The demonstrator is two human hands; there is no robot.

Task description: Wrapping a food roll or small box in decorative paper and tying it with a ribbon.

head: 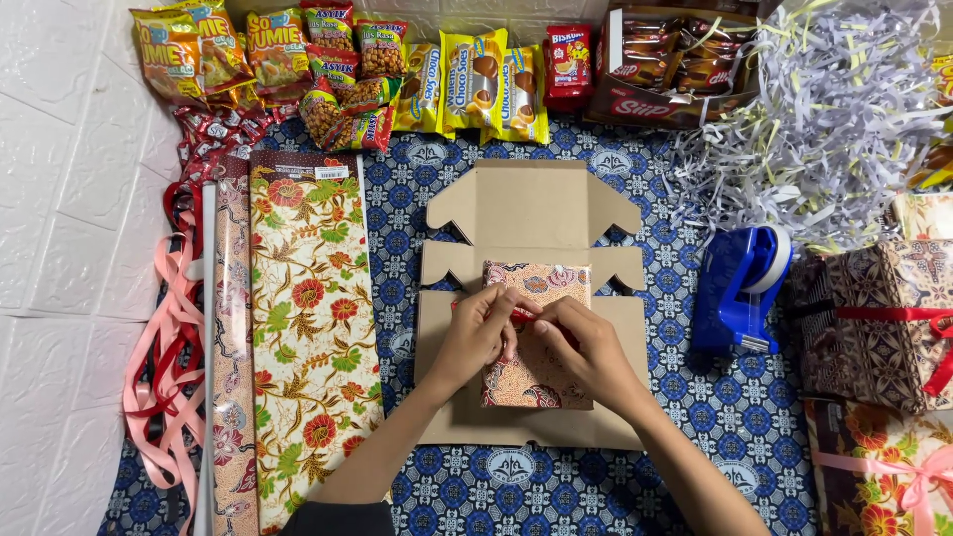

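A blue patterned cloth (556, 481) carries flattened cardboard (531, 208), snack packets (328, 60), ribbons (164, 337).

Snack packets (338, 69), shredded paper (834, 119), tape dispenser (740, 288)

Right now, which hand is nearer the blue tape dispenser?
Right. The right hand rests on the wrapped box, on the side toward the blue tape dispenser; the left hand is at the box's far side.

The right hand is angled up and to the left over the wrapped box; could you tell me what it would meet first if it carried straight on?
The right hand would most likely meet the left hand first, fingertips nearly touching at the red ribbon.
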